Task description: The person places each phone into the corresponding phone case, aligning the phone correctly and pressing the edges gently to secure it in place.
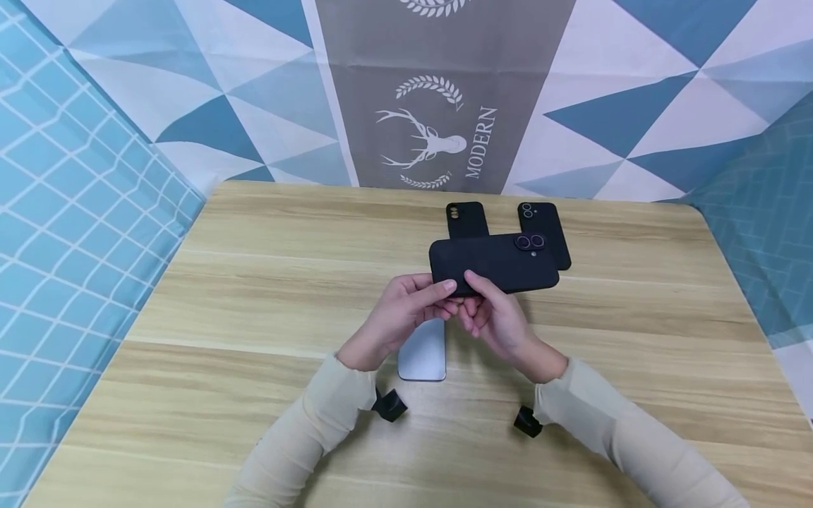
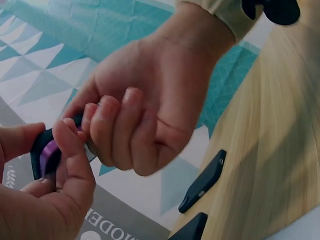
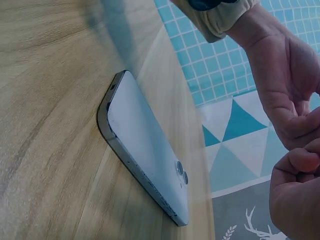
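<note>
A phone in a black case (image 1: pixel 483 262) is held level above the table, its two-lens corner toward the right. My left hand (image 1: pixel 409 307) grips its near left end, thumb on the back and fingers curled beneath. Close beside it, my right hand (image 1: pixel 502 323) pinches the near edge with its thumb on top. In the left wrist view, purple shows inside the dark case rim (image 2: pixel 49 155) between the fingers of my left hand (image 2: pixel 55 200). Below the hands lies a white phone (image 1: pixel 422 353), back up; the right wrist view shows its two lenses. The held phone's underside is hidden in the head view.
Two black phone cases lie near the table's back edge: a left case (image 1: pixel 466 219) and a right case (image 1: pixel 551 226), both partly covered by the held phone in the head view. A patterned cloth (image 1: pixel 286 106) rises behind the wooden table (image 1: pixel 222 296).
</note>
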{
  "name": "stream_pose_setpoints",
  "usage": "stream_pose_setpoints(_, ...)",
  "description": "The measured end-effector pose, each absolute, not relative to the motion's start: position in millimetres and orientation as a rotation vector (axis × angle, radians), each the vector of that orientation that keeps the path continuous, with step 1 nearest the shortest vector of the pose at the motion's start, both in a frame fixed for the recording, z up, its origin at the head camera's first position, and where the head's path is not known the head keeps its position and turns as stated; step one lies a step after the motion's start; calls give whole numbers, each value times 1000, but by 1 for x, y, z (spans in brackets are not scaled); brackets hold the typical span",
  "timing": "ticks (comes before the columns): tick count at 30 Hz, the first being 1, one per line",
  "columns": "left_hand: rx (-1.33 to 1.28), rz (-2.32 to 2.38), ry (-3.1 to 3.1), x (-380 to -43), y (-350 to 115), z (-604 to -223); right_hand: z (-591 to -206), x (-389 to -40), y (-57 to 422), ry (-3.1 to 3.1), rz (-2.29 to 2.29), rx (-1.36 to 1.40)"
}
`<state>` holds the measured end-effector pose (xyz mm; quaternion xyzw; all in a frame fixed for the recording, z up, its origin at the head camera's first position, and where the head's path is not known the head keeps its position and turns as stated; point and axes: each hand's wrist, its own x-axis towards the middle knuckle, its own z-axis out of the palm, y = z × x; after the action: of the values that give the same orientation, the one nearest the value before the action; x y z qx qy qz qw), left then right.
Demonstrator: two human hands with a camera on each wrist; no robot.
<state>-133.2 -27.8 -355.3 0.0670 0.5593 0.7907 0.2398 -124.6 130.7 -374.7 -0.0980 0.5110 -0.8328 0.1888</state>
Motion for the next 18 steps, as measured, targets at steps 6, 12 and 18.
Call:
stream_pose_setpoints(6,138,2126,1530,-132,-28,-352,-377,-125,132,1440,-2329,-295)
stream_pose_setpoints(12,88,2104,1502,-129,-28,-347,-377,-124,133,1407,-2330,-294)
stream_pose_setpoints(18,85,2116,1455,-127,-29,-347,-376,-124,135,1438,-2321,-364)
